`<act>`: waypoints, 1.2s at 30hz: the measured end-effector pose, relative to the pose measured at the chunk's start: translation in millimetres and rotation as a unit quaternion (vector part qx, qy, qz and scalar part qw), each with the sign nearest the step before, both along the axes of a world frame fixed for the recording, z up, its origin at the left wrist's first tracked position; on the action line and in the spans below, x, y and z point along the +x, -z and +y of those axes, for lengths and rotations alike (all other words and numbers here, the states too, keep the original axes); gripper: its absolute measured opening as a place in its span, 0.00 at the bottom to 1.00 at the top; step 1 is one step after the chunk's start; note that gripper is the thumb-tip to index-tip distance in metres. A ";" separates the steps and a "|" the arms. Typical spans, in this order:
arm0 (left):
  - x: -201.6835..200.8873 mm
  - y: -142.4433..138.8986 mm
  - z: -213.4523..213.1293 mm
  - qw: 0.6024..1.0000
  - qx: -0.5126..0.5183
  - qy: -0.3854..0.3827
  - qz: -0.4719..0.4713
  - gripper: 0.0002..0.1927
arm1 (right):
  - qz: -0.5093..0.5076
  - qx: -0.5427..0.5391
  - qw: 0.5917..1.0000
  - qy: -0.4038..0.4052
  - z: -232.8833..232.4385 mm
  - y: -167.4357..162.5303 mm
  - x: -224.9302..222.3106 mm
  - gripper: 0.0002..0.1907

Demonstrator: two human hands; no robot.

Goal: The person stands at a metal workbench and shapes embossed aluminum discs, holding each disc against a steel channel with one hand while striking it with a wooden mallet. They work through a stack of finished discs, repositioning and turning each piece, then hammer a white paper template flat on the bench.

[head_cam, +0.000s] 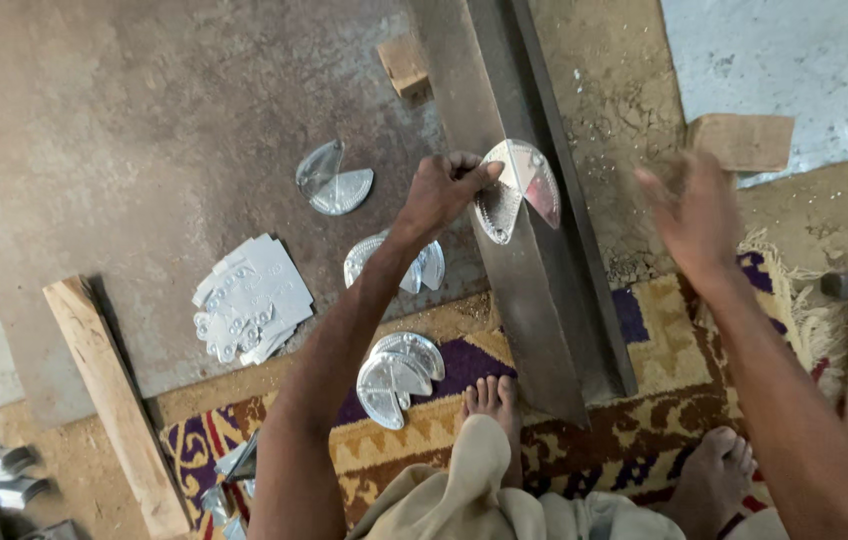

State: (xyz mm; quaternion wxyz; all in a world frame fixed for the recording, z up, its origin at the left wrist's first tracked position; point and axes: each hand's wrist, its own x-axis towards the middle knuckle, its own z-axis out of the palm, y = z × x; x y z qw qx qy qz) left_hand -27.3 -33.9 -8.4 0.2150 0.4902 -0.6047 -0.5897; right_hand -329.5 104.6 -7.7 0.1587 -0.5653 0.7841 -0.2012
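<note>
Embossed silver metal piece [516,188] rests against a long steel bar [534,280], pinched by the closed left hand [444,190]; the right hand [692,212] hovers nearby, open, empty and blurred

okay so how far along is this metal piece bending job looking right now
Roughly midway, it seems. Done: folded shiny pieces lie on the floor, one at, a pair on the rug. In hand: the left hand holds an embossed piece against the steel angle bar; the right hand is raised, blurred, empty. Left: a flat stack.
</note>
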 end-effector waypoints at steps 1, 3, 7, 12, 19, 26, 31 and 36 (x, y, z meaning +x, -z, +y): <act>-1.4 0.7 -1.8 1.000 -0.015 -0.004 -0.010 0.18 | 0.056 -0.015 0.998 0.017 20.2 8.0 -14.7 0.26; -3.6 1.9 -6.1 0.999 -0.006 -0.018 -0.036 0.19 | 0.074 0.066 0.992 0.082 56.6 26.2 -40.7 0.27; -6.6 0.9 -11.9 1.000 -0.015 -0.021 -0.004 0.20 | 0.020 0.234 0.965 0.118 97.4 49.7 -72.8 0.21; -6.6 -5.4 -9.1 0.998 0.003 -0.002 -0.062 0.20 | -0.276 0.190 0.905 0.264 99.4 28.3 -63.9 0.16; -8.6 -2.8 -15.6 0.988 -0.016 0.003 -0.151 0.19 | -0.593 0.043 0.769 0.234 84.6 -48.8 -6.3 0.24; -5.9 8.6 -9.3 0.996 -0.007 0.004 -0.085 0.19 | -0.521 -0.207 0.823 0.091 75.2 -95.7 55.7 0.23; -4.1 9.8 -13.9 0.992 -0.058 0.004 -0.108 0.19 | -0.458 0.107 0.879 0.086 60.3 -107.0 85.3 0.21; -4.2 21.5 -11.5 1.000 -0.003 0.012 -0.025 0.17 | -0.481 -0.165 0.860 0.054 80.6 -100.1 81.1 0.26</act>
